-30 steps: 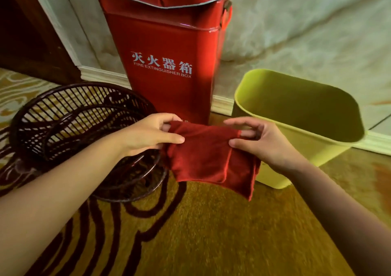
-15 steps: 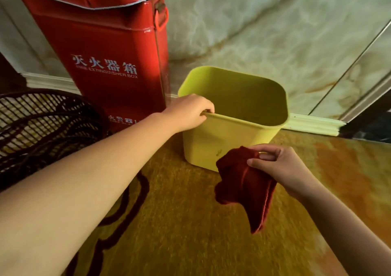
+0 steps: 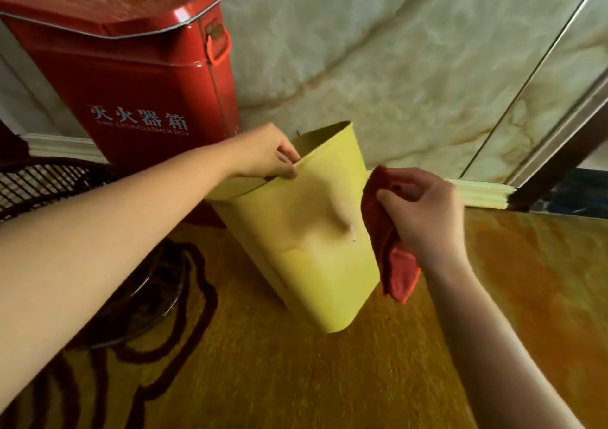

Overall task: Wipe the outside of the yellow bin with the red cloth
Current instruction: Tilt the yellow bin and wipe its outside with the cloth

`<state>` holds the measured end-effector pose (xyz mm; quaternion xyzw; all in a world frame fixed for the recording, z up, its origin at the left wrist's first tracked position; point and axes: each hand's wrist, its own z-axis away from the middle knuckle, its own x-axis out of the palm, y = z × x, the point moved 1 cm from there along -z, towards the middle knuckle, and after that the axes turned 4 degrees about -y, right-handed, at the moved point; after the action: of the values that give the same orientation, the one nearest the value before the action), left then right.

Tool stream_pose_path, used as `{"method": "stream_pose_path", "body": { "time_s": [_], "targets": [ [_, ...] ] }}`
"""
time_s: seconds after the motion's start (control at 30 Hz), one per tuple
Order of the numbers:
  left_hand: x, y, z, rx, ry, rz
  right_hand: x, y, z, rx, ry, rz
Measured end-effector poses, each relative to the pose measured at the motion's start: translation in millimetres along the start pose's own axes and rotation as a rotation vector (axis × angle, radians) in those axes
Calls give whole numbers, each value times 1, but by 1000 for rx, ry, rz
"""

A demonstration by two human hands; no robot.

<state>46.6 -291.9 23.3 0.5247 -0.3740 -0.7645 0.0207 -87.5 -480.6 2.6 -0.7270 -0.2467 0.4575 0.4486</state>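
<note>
The red cloth (image 3: 388, 231) is partly hidden behind the yellow bin (image 3: 306, 247).

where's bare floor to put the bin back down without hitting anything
Bare carpet lies in front of the yellow bin, between the two forearms, and more to the right toward the baseboard. It is crowded to the left: the red fire extinguisher box and the dark wire basket. The left hand grips the rim; the right hand holds the red cloth.

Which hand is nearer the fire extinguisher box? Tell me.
Left. The left hand grips the yellow bin rim just beside the fire extinguisher box; the right hand, holding the red cloth, is across the bin.
</note>
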Motion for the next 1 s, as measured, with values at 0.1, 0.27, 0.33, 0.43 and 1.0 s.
{"method": "stream_pose_path", "body": {
  "time_s": [0.1, 0.27, 0.33, 0.43, 1.0],
  "targets": [
    [-8, -19, 12, -103, -42, 131, 56, -1, 3, -169, -138, 22],
    [-17, -61, 39, -202, -278, 180, 108, 35, 11, -340, -291, 111],
    [-16, -68, 44, -197, -313, 254, 121, 44, 9, -430, -215, 368],
    [-12, -67, 38, -187, -356, 316, 143, 46, 0, -433, -260, 406],
    [-20, -69, 24, -203, -352, 347, 127, 121, -4, -148, -121, -4]
  ]
}}
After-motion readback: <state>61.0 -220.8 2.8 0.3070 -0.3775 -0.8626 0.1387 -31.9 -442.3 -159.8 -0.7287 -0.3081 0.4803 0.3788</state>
